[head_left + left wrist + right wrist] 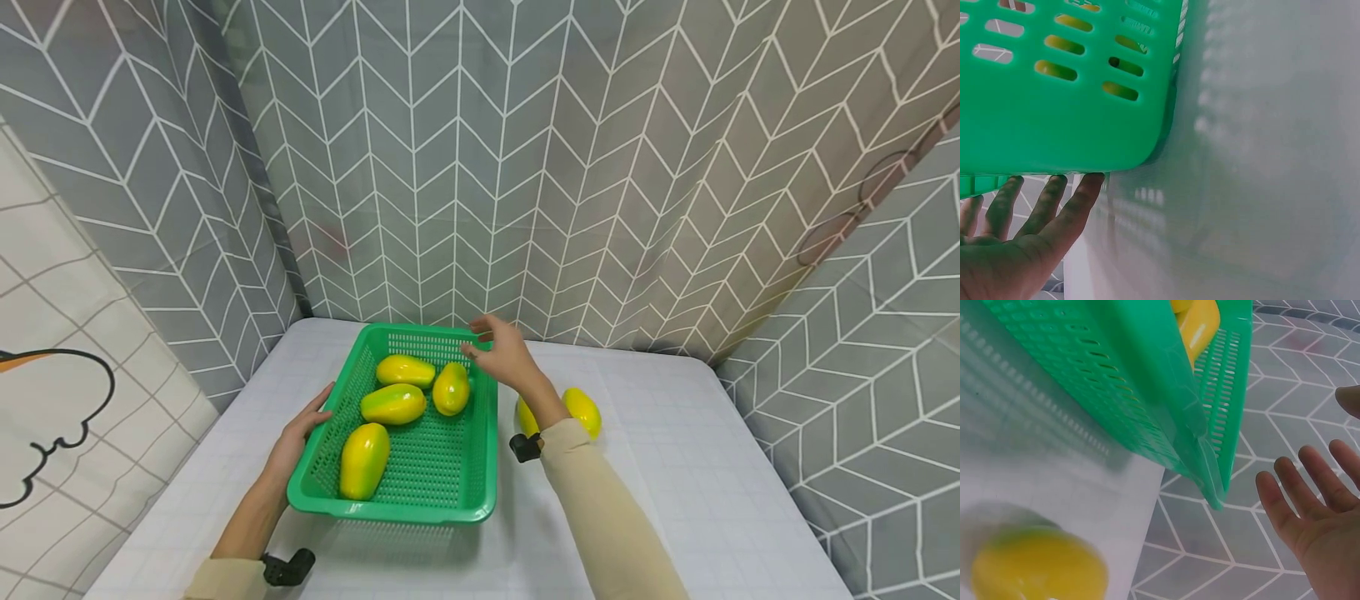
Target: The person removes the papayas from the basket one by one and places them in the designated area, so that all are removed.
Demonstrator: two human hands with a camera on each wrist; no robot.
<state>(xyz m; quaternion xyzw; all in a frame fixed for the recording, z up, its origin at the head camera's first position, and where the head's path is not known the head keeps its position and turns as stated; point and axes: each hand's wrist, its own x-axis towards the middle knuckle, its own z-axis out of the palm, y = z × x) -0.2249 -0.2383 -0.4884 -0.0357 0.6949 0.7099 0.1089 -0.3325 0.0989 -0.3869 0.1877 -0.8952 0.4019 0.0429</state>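
A gray curtain (517, 167) patterned with white chevron lines is hung behind a white-topped desk (697, 483), on which a green perforated basket (427, 471) is set. Beige sleeves (611, 508) are worn on both of the person's arms. The hands are seen well apart: the left hand (295, 435) is placed against the basket's left side, its fingers extended and their tips touching the green plastic, while the right hand (504, 354) is raised near the far right corner, clear of the rim, its fingers spread and nothing held. Four yellow-green fruits (393, 405) are contained in the basket, three gathered toward the far end and one lying by the near left corner. More yellow fruit (582, 411) is seen on the desk just to the right, partly hidden by the right arm. Small black devices (291, 569) are strapped to both wrists.
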